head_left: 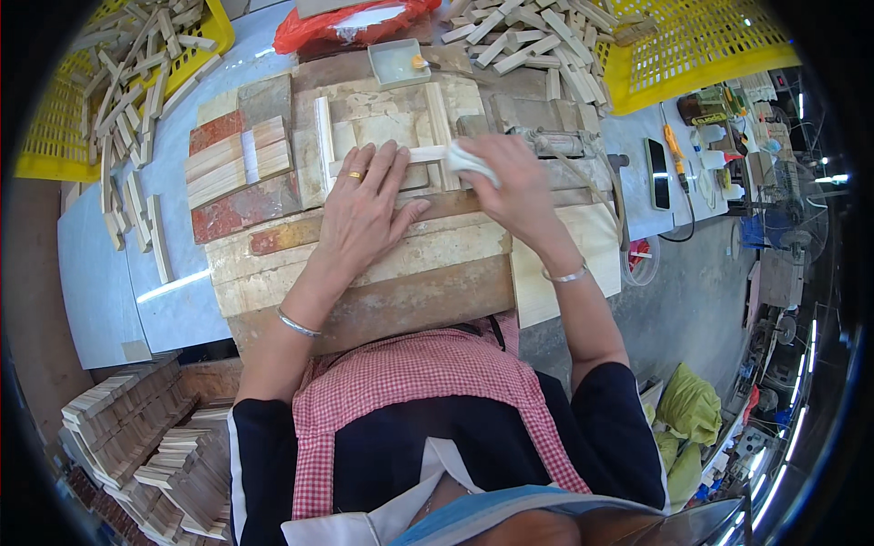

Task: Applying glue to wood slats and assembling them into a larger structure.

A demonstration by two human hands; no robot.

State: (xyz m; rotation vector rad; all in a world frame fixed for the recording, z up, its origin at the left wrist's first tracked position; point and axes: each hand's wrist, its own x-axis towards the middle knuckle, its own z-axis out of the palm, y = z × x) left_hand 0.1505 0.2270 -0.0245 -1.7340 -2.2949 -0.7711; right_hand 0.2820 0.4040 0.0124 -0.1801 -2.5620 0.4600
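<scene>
My left hand [364,205] lies flat, fingers spread, on small pale wooden strips [421,155] that form a frame on a worn work board [382,264]. A gold ring sits on one finger and a bangle on the wrist. My right hand [508,182] is closed around a white cloth [462,161] and presses it against the right end of the horizontal strip, next to an upright strip [439,114].
Yellow crates [692,45] with loose wooden slats stand at both back corners. A small grey tray with glue [399,62], a metal tool [546,141], a phone [657,173] and stacked wood blocks [237,159] surround the board. Piles of finished slats [146,446] lie at lower left.
</scene>
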